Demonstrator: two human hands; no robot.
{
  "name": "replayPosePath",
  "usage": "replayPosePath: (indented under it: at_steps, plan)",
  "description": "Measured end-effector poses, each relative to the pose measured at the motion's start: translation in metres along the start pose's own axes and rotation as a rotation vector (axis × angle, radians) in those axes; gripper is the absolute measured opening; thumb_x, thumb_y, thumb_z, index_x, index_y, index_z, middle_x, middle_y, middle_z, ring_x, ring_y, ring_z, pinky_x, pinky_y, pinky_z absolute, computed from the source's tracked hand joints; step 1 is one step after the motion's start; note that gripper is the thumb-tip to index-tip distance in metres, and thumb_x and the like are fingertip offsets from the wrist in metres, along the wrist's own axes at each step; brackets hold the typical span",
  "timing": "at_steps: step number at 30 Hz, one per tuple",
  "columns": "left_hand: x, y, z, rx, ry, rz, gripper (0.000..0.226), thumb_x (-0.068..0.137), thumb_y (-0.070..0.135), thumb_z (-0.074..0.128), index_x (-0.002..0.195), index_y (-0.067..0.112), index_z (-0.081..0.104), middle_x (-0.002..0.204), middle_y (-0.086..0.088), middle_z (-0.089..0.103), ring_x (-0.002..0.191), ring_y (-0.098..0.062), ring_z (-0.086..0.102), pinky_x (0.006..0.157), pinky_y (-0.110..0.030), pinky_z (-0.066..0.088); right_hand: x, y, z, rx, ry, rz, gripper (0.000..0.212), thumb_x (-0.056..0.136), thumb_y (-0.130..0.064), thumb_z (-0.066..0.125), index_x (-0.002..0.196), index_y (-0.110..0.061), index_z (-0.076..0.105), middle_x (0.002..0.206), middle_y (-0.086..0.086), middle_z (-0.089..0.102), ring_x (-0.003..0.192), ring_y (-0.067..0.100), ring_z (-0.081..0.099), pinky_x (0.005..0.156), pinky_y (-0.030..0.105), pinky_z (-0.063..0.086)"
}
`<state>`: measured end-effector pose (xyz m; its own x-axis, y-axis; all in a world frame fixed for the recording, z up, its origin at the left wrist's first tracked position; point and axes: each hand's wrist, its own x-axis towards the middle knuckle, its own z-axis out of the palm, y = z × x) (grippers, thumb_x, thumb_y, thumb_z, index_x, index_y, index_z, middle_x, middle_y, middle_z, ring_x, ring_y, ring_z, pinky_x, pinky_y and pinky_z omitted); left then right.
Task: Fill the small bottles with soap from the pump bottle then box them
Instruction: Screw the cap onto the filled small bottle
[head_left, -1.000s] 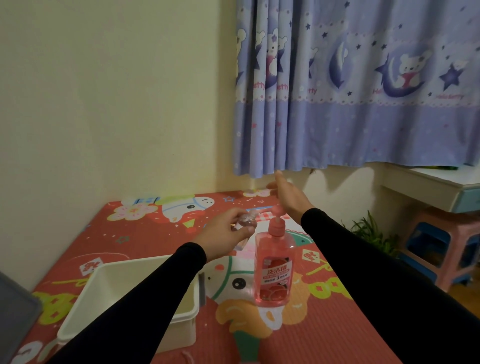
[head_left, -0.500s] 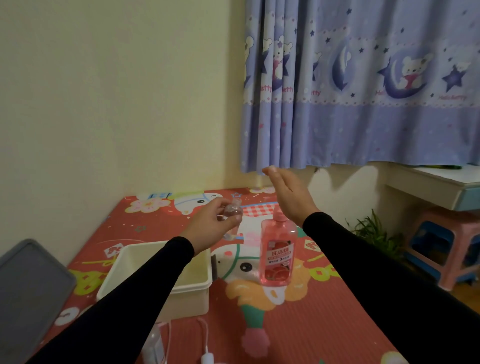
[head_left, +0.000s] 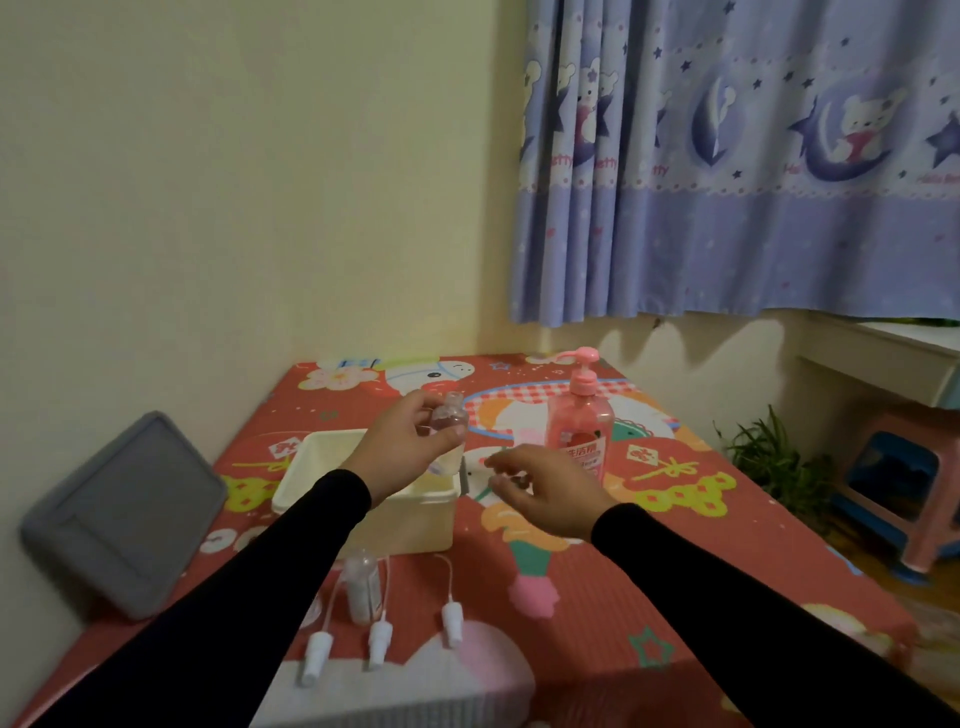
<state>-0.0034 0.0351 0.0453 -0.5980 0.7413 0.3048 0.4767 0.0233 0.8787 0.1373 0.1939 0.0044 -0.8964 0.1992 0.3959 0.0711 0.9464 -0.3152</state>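
Gripping a small clear bottle (head_left: 450, 419) between thumb and fingers, the left hand (head_left: 404, 441) holds it raised above the far right corner of the white box (head_left: 332, 480), neck upward and without a cap; the bottle sticks out from the top right of that hand, tilted a little. The right hand (head_left: 545, 493) hovers palm down just to the right of the box, fingers spread and loosely curled, clamped on nothing, and its fingertips reach toward the left, a little below the held bottle and not touching it. Behind the right hand stands the pink pump bottle (head_left: 581, 415), upright on the red patterned surface (head_left: 649, 571), its spout pointing left; the hand partly covers the bottle's lower label. Nearer the camera, in front of the box, another small bottle (head_left: 362, 584) stands on the surface, and beside it lie three white spray tops (head_left: 379, 642) with thin tubes, well apart from both hands. A grey lid (head_left: 122, 512) leans against the wall at the left. Both forearms wear black sleeves (head_left: 727, 597).
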Motion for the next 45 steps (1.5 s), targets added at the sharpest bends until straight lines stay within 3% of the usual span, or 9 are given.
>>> replayPosePath:
  at_steps: [8, 13, 17, 23, 25, 31, 34, 37, 45]
  plan:
    - [-0.031, -0.013, -0.013, 0.030, 0.020, -0.027, 0.025, 0.084, 0.024, 0.073, 0.104, 0.024, 0.059, 0.107, 0.004, 0.070, 0.104, -0.011, 0.065, 0.099, -0.041, 0.047, -0.033, -0.023, 0.053, -0.164, -0.331, -0.246, 0.035, 0.091, -0.031, 0.055, 0.124, -0.026, 0.061, 0.124, 0.002, 0.062, 0.109, 0.025, 0.058, 0.085, 0.038, 0.051]
    - [-0.043, -0.021, -0.019, 0.051, 0.032, -0.052, 0.027, 0.083, 0.030, 0.073, 0.104, 0.028, 0.057, 0.108, 0.006, 0.071, 0.103, -0.013, 0.065, 0.097, -0.041, 0.049, -0.040, -0.035, 0.076, -0.208, -0.380, -0.430, 0.047, 0.075, -0.011, 0.056, 0.117, -0.029, 0.066, 0.123, 0.001, 0.063, 0.113, 0.026, 0.058, 0.081, 0.037, 0.050]
    - [-0.050, -0.027, -0.020, 0.062, 0.035, -0.067, 0.034, 0.082, 0.034, 0.073, 0.110, 0.026, 0.056, 0.109, 0.006, 0.070, 0.103, -0.014, 0.064, 0.098, -0.042, 0.049, -0.039, -0.035, 0.085, -0.221, -0.396, -0.509, 0.028, 0.075, -0.013, 0.062, 0.099, -0.023, 0.073, 0.118, 0.002, 0.066, 0.109, 0.028, 0.060, 0.075, 0.039, 0.054]
    - [-0.055, -0.031, -0.018, 0.058, 0.047, -0.058, 0.025, 0.082, 0.028, 0.073, 0.102, 0.028, 0.058, 0.105, 0.006, 0.071, 0.102, -0.015, 0.065, 0.097, -0.039, 0.048, -0.039, -0.032, 0.085, -0.156, -0.342, -0.523, 0.025, 0.086, -0.024, 0.052, 0.103, -0.020, 0.070, 0.114, 0.002, 0.067, 0.108, 0.024, 0.060, 0.079, 0.038, 0.053]
    - [-0.056, -0.031, -0.018, 0.053, 0.047, -0.063, 0.025, 0.082, 0.028, 0.073, 0.102, 0.028, 0.058, 0.105, 0.006, 0.071, 0.102, -0.016, 0.065, 0.097, -0.039, 0.049, -0.042, -0.034, 0.079, -0.107, -0.283, -0.485, 0.021, 0.089, -0.022, 0.057, 0.106, -0.019, 0.069, 0.111, 0.001, 0.068, 0.105, 0.021, 0.061, 0.080, 0.036, 0.052]
    - [-0.055, -0.034, -0.014, 0.050, 0.045, -0.061, 0.029, 0.081, 0.030, 0.074, 0.105, 0.027, 0.059, 0.106, 0.006, 0.071, 0.102, -0.013, 0.065, 0.097, -0.040, 0.049, -0.030, -0.040, 0.041, 0.241, -0.045, -0.088, 0.032, 0.093, -0.048, 0.054, 0.115, -0.029, 0.066, 0.110, -0.012, 0.069, 0.098, 0.006, 0.063, 0.085, 0.029, 0.052]
    - [-0.055, -0.035, -0.011, 0.054, 0.040, -0.067, 0.030, 0.079, 0.033, 0.075, 0.105, 0.029, 0.059, 0.106, 0.005, 0.071, 0.102, -0.015, 0.065, 0.096, -0.040, 0.050, -0.021, -0.045, 0.013, 0.573, 0.109, 0.067, 0.013, 0.093, -0.034, 0.059, 0.103, -0.031, 0.068, 0.097, -0.012, 0.071, 0.088, 0.001, 0.066, 0.079, 0.022, 0.055]
    - [-0.057, -0.034, -0.009, 0.044, 0.028, -0.069, 0.028, 0.081, 0.029, 0.073, 0.104, 0.028, 0.058, 0.103, 0.006, 0.071, 0.101, -0.019, 0.065, 0.092, -0.042, 0.052, -0.012, -0.048, -0.009, 0.804, 0.267, 0.127, 0.011, 0.095, -0.021, 0.058, 0.095, -0.027, 0.068, 0.088, -0.007, 0.071, 0.081, 0.001, 0.065, 0.076, 0.021, 0.054]
    - [-0.056, -0.032, -0.001, 0.005, -0.006, -0.052, 0.027, 0.079, 0.023, 0.076, 0.101, 0.026, 0.060, 0.102, 0.005, 0.071, 0.099, -0.014, 0.066, 0.093, -0.036, 0.050, 0.012, -0.044, -0.028, 1.257, 0.439, 0.323, 0.019, 0.096, -0.025, 0.055, 0.100, -0.010, 0.066, 0.091, 0.005, 0.065, 0.085, 0.014, 0.062, 0.082, 0.028, 0.052]
